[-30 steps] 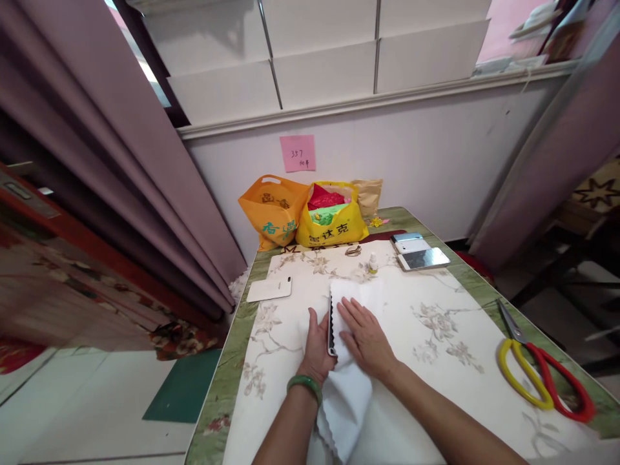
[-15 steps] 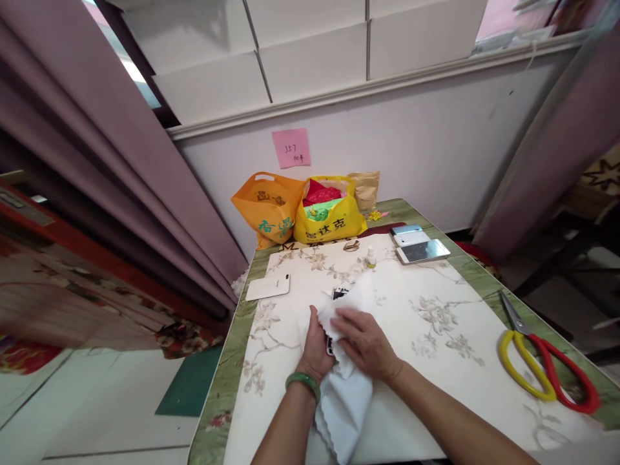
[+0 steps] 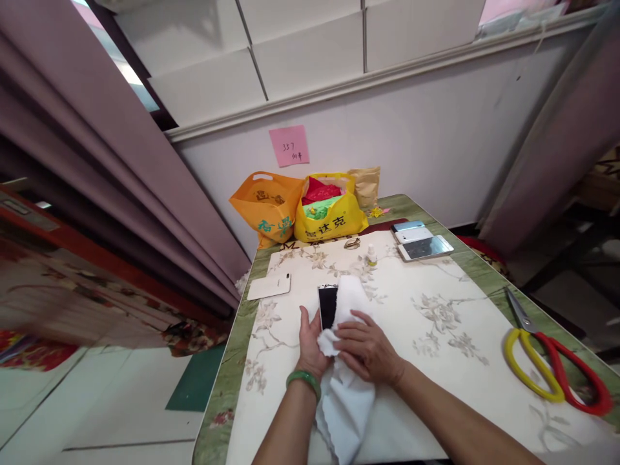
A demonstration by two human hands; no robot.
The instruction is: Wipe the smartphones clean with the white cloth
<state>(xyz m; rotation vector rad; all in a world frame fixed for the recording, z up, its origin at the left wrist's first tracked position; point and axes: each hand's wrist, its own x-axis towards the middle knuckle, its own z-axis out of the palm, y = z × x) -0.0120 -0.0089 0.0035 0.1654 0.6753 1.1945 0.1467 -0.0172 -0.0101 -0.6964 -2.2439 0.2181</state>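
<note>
A dark-screened phone point(image 3: 328, 305) lies on the floral table cover, partly under a white cloth point(image 3: 346, 394). My left hand point(image 3: 309, 347), with a green bangle on the wrist, grips the phone's near end from the left. My right hand point(image 3: 369, 349) presses the bunched cloth down onto the phone's lower part, fingers curled on the fabric. The cloth trails toward me over the table's front edge.
A white phone point(image 3: 270, 285) lies at the left edge and three phones point(image 3: 420, 239) sit at the back right. A small bottle point(image 3: 371, 257) stands mid-table. Orange point(image 3: 266, 208) and yellow point(image 3: 330, 214) bags stand by the wall. Yellow and red scissors point(image 3: 549, 361) lie on the right.
The phone went from standing on its edge to lying screen-up. My right hand has dragged the cloth back toward me, which has bared the screen's far half.
</note>
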